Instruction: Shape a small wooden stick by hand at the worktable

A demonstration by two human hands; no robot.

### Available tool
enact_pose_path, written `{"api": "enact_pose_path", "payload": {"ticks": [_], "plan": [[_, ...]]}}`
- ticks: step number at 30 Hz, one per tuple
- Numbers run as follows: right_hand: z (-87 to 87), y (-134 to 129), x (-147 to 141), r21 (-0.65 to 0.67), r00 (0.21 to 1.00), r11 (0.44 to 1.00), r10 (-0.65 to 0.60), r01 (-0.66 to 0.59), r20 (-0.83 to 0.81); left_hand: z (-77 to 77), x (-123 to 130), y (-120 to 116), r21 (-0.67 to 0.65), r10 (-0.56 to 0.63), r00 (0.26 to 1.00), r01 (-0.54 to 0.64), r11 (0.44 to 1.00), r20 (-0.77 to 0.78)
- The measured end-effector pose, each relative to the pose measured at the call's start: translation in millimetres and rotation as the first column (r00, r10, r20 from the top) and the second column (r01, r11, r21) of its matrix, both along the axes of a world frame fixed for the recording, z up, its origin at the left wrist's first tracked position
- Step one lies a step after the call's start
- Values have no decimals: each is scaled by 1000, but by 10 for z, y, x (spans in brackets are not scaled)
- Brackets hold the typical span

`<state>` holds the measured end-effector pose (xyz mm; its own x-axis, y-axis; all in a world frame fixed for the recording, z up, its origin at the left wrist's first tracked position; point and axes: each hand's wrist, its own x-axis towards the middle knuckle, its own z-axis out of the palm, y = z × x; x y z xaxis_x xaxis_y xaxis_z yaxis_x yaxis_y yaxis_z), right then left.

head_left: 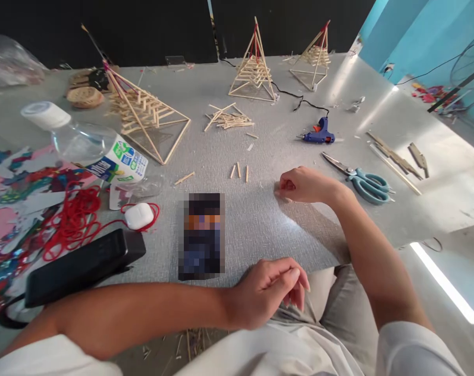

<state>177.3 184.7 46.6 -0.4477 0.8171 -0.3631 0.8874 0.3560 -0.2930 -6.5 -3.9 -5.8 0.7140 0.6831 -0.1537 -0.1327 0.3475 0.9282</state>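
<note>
My left hand (274, 287) rests at the table's front edge, its fingers curled together; whether anything is between them is hidden. Further forward, my right hand (301, 185) lies on the grey table with its fingers curled in, and what they hold, if anything, cannot be made out. To the left of it are three short sticks (239, 170) standing apart in a row. A dark phone with a blurred screen (201, 235) lies left of my left hand. Scissors with blue-grey handles (368, 187) are to the right of my right hand.
Wooden stick pyramids (142, 112) stand at the back, near a stick pile (232, 119) and a blue glue gun (319, 133). At left are a plastic bottle (91, 143), red cord (74, 216), a white case (139, 215) and a black device (80, 261).
</note>
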Motion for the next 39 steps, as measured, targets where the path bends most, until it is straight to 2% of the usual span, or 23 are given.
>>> {"api": "enact_pose_path", "payload": {"ticks": [6, 10, 13, 17, 20, 24, 27, 30, 31, 33, 35, 36, 39], "plan": [[-93, -38, -89, 170, 999, 985, -33, 32, 3, 10, -17, -6, 71, -14, 999, 16, 997, -35], [-94, -144, -176, 312, 977, 949, -108, 46, 186, 3, -20, -8, 98, -31, 999, 35, 995, -37], [-87, -243, -227, 336, 941, 942, -119, 6, 316, -7, -21, -8, 103, -52, 997, 58, 993, -62], [-96, -245, -232, 326, 939, 945, -123, 13, 322, -9, -8, -7, 111, -69, 995, 76, 991, -66], [-86, -101, -273, 319, 961, 946, -137, 55, 239, 2, 6, 0, 132, -68, 995, 77, 988, -75], [-29, 247, -495, 276, 990, 959, -101, 71, 98, 22, 8, 19, 189, -83, 992, 99, 977, -94], [40, 498, -746, 260, 984, 966, -40, -6, 171, 30, 0, 28, 215, -94, 990, 115, 970, -106], [115, 596, -1056, 294, 985, 955, -4, -48, 175, 32, -6, 30, 213, -114, 984, 142, 967, -139], [130, 587, -1177, 326, 987, 942, 35, -84, 154, 29, -7, 32, 210, -123, 982, 153, 966, -146], [132, 527, -1440, 405, 959, 869, 258, -283, 117, 18, -4, 35, 195, -130, 982, 156, 968, -140], [94, 457, -1701, 445, 845, 724, 502, -527, 184, -2, 3, 38, 172, -119, 985, 139, 975, -125], [66, 433, -1816, 433, 779, 654, 579, -620, 242, -13, 7, 39, 162, -111, 987, 129, 978, -117], [-11, 432, -2039, 397, 665, 536, 643, -745, 379, -46, 21, 33, 142, -95, 990, 110, 984, -108]]}}
